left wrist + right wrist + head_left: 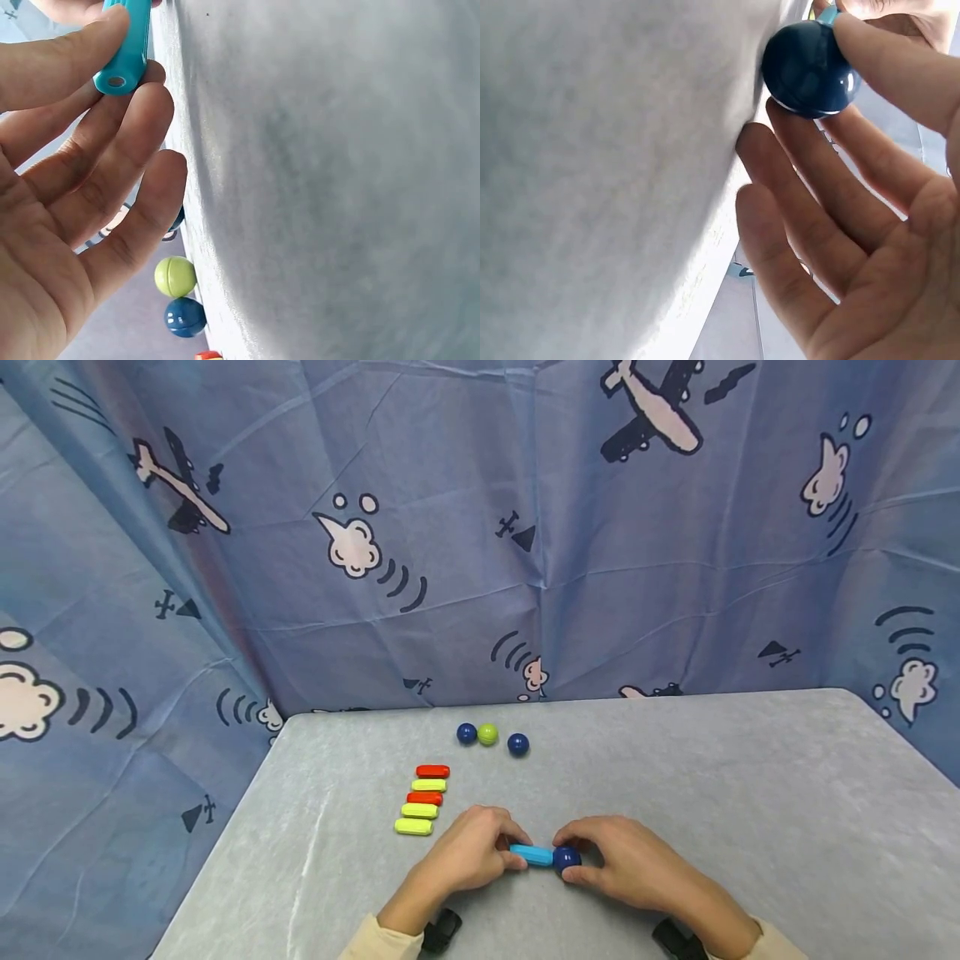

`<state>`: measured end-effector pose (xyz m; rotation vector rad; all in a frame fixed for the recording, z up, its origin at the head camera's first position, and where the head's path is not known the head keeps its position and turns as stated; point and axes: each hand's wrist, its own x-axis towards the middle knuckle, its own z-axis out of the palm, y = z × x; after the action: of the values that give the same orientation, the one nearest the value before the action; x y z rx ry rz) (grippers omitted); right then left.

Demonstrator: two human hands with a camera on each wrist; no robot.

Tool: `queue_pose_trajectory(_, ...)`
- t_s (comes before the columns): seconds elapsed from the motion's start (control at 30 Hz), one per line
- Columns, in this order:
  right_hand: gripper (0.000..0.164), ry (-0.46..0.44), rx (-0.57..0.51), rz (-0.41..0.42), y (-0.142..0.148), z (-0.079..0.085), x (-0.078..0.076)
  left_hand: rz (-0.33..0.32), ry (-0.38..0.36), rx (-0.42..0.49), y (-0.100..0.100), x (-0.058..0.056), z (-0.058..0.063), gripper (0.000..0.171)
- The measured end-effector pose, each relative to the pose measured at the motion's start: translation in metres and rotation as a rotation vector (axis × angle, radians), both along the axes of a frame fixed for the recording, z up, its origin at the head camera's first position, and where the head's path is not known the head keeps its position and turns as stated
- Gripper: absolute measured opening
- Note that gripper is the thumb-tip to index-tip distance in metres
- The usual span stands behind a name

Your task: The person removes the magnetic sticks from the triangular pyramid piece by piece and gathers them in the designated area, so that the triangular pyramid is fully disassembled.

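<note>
Between thumb and fingers, my left hand (471,850) pinches a light blue ribbed rod (532,855); its near end with a small hole shows in the left wrist view. My right hand (628,862) holds a glossy dark blue ball (566,859) with thumb and fingertips. Rod and ball meet end to end, in line, low over the table in front of me. In the right wrist view the ball (810,69) hides most of the rod, of which a light blue tip shows behind it.
Left of my hands lie red and yellow rods (417,811) in a column. Farther back sit a dark blue ball (467,733), a green ball (487,734) and another dark blue ball (518,744). A patterned blue curtain (450,568) hangs behind the grey table (720,777).
</note>
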<state>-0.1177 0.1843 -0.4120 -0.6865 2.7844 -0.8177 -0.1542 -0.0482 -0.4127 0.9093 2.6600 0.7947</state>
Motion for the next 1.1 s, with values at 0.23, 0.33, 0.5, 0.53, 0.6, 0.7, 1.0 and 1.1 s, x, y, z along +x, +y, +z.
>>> queue_pose_trajectory(0.23,0.028,-0.031,-0.035,-0.006,0.003,0.001,-0.002,0.011,-0.018,0.008,-0.005,-0.001,0.001,0.013)
queue_pose_trajectory(0.33,0.029,-0.046,-0.021,-0.015,0.005,0.002,-0.003,0.047,-0.028,0.024,-0.010,-0.003,0.003,0.013)
queue_pose_trajectory(0.5,0.030,-0.055,-0.003,-0.014,0.007,0.005,-0.003,0.083,-0.046,0.064,-0.016,-0.006,0.007,0.014)
queue_pose_trajectory(0.53,0.031,-0.052,-0.003,-0.012,0.007,0.005,-0.003,0.084,-0.045,0.068,-0.017,-0.006,0.008,0.014)
queue_pose_trajectory(0.6,0.031,-0.046,-0.004,-0.009,0.007,0.005,-0.003,0.083,-0.042,0.070,-0.017,-0.007,0.008,0.014)
queue_pose_trajectory(0.7,0.031,-0.037,-0.005,-0.005,0.007,0.005,-0.003,0.086,-0.037,0.066,-0.017,-0.007,0.008,0.014)
queue_pose_trajectory(1.0,0.032,-0.041,0.008,-0.011,0.006,0.004,-0.003,0.083,-0.060,0.068,-0.016,-0.007,0.008,0.016)
queue_pose_trajectory(1.1,0.032,-0.045,0.011,-0.015,0.006,0.003,-0.003,0.078,-0.057,0.083,-0.016,-0.006,0.009,0.018)
